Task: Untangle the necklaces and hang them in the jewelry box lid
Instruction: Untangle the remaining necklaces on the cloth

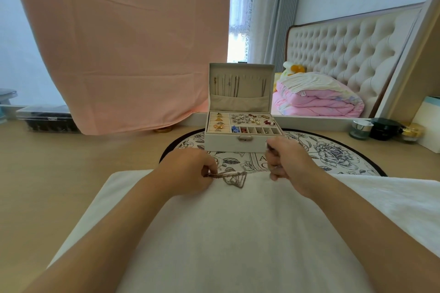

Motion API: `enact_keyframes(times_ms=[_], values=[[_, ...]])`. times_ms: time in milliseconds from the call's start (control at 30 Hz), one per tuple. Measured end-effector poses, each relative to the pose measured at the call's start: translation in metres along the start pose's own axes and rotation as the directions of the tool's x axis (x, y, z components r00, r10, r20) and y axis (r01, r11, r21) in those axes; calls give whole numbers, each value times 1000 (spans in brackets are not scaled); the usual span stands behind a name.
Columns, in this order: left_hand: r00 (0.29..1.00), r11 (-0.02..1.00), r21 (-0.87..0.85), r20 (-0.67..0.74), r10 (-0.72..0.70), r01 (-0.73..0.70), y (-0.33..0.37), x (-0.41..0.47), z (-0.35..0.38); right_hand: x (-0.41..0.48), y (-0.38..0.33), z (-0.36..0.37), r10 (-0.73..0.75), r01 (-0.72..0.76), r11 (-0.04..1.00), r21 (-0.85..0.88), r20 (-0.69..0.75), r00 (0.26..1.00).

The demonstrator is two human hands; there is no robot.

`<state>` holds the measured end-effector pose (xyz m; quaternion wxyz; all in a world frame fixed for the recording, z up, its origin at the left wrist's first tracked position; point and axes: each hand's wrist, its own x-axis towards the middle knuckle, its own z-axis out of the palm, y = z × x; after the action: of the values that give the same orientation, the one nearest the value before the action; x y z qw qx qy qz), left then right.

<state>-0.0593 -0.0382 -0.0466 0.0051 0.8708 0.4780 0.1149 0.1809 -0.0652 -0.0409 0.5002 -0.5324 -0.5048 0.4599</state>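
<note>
- Necklaces [232,177] lie in a small knot on the white towel [226,233], dead centre between the two hands and just in front of the jewelry box [238,144].
- Over on the left, the left hand [190,171] rests low on the towel, its fingers curled in and pinching the gold-brown, beaded-looking end of the tangle.
- From that pinch the chains run sideways, left to right. The long axis lies straight across the towel, with a loose grey loop sagging toward the person.
- Behind the knot stands the box, pale and leather-like with a small metal clasp. Its lid [241,83] is upright, cloth-lined, with several fine chains hung above a pocket.
- One thin silvery strand stretches on to the right hand [285,159], which is raised a little and bunched tight. It looks to be gripping that strand, though the pinch itself is hidden.
- Both hands sit about equally near the knot, so my read is that the next pull works outward along that line.
- Far right on the wooden table [59,162] stands a cluster of round cosmetic jars [360,128].
</note>
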Motion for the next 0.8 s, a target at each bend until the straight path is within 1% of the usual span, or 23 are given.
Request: enact_keyframes(times_ms=[33, 67, 100, 133, 200, 300, 333, 400, 433, 467, 533, 567, 633, 733, 767, 800], values=[[1000, 1000, -20, 26, -1, 2, -1, -1, 0, 0, 2, -2, -31, 26, 977, -210, -18, 999], [999, 999, -40, 48, 1, 1, -2, -2, -1, -1, 4, -3, -54, 42, 921, -388, -22, 998], [998, 999, -52, 67, 3, 1, -3, -3, -2, -1, 6, -5, -63, 48, 848, -528, -11, 998], [996, 998, -58, 85, 5, 0, -4, -3, -3, -2, 7, -5, -54, 48, 774, -631, 10, 999], [992, 998, -60, 124, 13, -6, -4, -3, -6, -4, 9, -5, -4, 32, 626, -779, 37, 999], [989, 999, -27, 145, 28, -24, -2, -6, -9, -9, 7, -3, 38, 2, 353, -935, 17, 999], [992, 999, -31, 123, 30, -27, 0, -6, -9, -10, 5, -2, 29, 1, 288, -958, 9, 1000], [998, 995, -89, 29, 50, -48, 7, -4, -3, -13, 2, -1, -32, 27, 203, -979, 22, 999], [998, 989, -134, -17, 65, -67, 12, -2, 1, -13, -1, -1, -67, 72, 182, -981, 60, 996], [996, 981, -174, -47, 78, -85, 18, 0, 5, -15, -3, 0, -95, 138, 190, -972, 121, 988], [994, 971, -215, -42, 99, -105, 27, 4, 13, -19, -8, 3, -105, 257, 275, -926, 237, 966], [993, 970, -213, -31, 110, -114, 28, 6, 18, -21, -9, 6, -75, 276, 312, -909, 266, 961], [995, 972, -209, -27, 100, -104, 26, 9, 26, -24, -10, 9, 18, 262, 327, -908, 283, 959], [1000, 969, -245, -10, -9, 6, 19, 10, 32, -22, -12, 6, 93, 256, 301, -919, 295, 951], [999, 970, -239, -2, -46, 44, 18, 11, 33, -23, -13, 4, 119, 258, 314, -914, 308, 944], [997, 973, -221, 6, -71, 70, 17, 12, 32, -24, -14, 2, 155, 255, 348, -902, 324, 933]])
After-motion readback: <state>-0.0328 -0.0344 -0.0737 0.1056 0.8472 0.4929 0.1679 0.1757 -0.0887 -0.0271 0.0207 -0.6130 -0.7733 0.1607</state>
